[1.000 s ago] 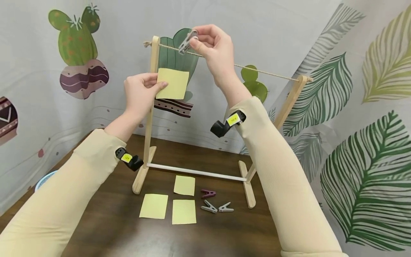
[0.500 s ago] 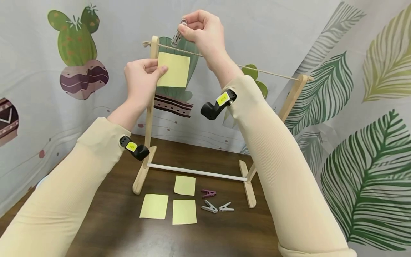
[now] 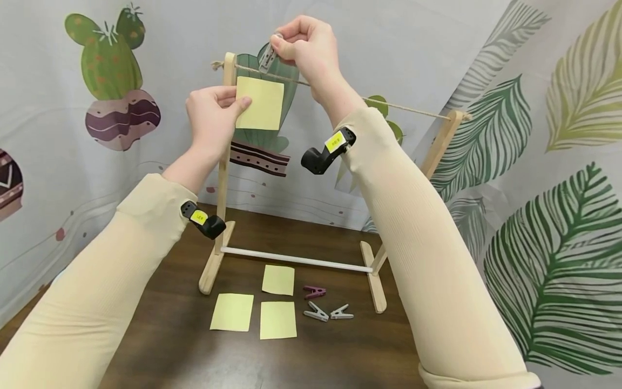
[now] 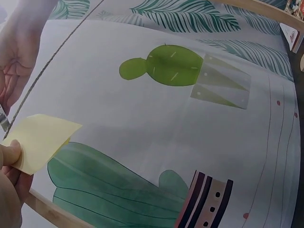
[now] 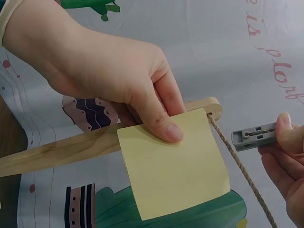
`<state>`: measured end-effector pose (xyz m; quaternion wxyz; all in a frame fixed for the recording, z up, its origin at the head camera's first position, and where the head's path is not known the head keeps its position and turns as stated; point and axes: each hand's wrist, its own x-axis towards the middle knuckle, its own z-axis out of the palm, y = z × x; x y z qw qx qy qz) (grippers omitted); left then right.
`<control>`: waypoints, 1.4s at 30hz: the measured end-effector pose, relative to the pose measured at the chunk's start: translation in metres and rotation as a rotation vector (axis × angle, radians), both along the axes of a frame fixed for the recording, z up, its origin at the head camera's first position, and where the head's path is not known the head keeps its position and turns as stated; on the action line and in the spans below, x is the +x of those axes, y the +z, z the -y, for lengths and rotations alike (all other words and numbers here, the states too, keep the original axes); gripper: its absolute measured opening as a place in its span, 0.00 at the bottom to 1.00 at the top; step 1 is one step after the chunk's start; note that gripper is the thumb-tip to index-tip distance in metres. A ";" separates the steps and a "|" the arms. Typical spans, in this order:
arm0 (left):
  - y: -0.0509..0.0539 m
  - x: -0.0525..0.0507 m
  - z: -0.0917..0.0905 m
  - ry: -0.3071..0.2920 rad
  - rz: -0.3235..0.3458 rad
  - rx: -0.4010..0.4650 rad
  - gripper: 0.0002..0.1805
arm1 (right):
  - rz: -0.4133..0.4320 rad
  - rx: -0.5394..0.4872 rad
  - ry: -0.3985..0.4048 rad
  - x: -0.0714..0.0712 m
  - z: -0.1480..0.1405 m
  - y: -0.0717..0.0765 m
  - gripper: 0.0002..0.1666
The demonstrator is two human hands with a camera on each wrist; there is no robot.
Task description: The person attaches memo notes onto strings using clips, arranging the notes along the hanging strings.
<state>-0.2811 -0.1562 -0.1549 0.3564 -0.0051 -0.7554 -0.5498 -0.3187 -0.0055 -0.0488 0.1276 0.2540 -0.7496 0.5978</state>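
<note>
Cactus-print backdrop, clothespin in right pinch grip

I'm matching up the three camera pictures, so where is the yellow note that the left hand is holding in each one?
Head: yellow note above centre, left of the middle, pinched by the left hand.
Left wrist: yellow note near the left edge, a little below mid-height.
Right wrist: yellow note in the lower middle, slightly right of centre.
Shared landmark: the rope, visible in all three.
</note>
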 end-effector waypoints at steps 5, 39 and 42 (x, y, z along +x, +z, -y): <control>0.000 0.000 -0.001 0.001 -0.004 0.012 0.20 | 0.033 -0.018 -0.004 -0.002 0.001 0.001 0.07; 0.001 -0.003 -0.006 0.003 -0.011 0.077 0.20 | 0.056 0.333 0.011 -0.005 0.005 -0.004 0.23; 0.000 -0.003 -0.006 0.002 -0.016 0.063 0.21 | 0.059 0.332 0.023 -0.004 0.004 -0.005 0.25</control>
